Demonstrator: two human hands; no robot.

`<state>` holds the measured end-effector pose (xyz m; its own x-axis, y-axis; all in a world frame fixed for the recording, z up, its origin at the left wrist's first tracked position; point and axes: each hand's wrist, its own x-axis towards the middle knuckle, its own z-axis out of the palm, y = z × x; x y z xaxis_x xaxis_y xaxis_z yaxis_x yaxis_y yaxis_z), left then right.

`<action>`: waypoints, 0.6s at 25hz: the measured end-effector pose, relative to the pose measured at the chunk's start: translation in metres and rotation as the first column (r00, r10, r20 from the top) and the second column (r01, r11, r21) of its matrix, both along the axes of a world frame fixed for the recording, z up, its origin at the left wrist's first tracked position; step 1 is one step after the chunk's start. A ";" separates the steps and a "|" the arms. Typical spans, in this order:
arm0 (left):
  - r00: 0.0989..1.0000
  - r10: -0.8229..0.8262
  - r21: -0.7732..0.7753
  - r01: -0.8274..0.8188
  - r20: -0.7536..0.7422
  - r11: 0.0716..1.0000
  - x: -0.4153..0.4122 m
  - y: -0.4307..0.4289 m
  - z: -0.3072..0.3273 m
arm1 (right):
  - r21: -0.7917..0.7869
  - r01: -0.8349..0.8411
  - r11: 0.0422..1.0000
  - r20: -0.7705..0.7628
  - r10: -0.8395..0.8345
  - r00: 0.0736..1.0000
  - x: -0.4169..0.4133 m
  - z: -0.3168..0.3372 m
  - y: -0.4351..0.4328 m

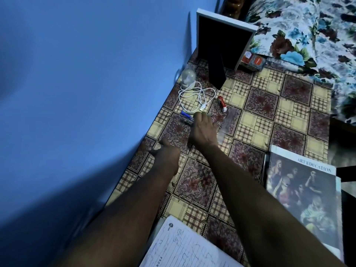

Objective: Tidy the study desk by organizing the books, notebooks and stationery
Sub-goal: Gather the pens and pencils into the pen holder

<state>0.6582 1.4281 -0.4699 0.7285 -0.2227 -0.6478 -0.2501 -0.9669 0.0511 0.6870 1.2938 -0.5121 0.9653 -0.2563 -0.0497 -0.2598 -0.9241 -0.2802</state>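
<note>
My right hand (201, 130) reaches over a small bunch of pens (186, 118) lying near the wall side of the desk. Its fingertips come down on a green pen (208, 115), and the fingers hide whether they grip it. A blue pen sticks out to the hand's left. My left hand (164, 151) rests on the tablecloth (256, 120) closer to me, fingers relaxed and holding nothing. A clear ruler (230, 120) lies just right of my right hand, with a red eraser (222, 104) beyond it. An Art Education book (302, 191) lies at the right, and an open lined notebook (185, 247) at the near edge.
A blue wall borders the desk on the left. Against it stands a small white lamp (187, 79) with a coiled USB cable (199, 96). A picture frame (221, 43) stands at the back with an orange box (254, 61) beside it. A floral bedspread (308, 26) lies beyond.
</note>
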 end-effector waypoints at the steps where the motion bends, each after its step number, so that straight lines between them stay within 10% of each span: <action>1: 1.000 -0.014 -0.007 0.014 0.009 1.000 0.000 -0.001 0.001 | -0.002 0.002 1.000 -0.034 -0.002 0.999 0.004 0.001 -0.002; 15: 0.991 -0.003 -0.172 0.027 0.136 0.985 -0.008 0.015 -0.008 | -0.152 0.045 0.987 -0.172 -0.071 0.983 0.006 0.003 -0.017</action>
<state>0.6503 1.4431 -0.4778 0.8022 -0.3345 -0.4945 -0.2805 -0.9424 0.1824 0.6930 1.2768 -0.5088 0.9281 -0.3286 -0.1751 -0.3471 -0.9337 -0.0874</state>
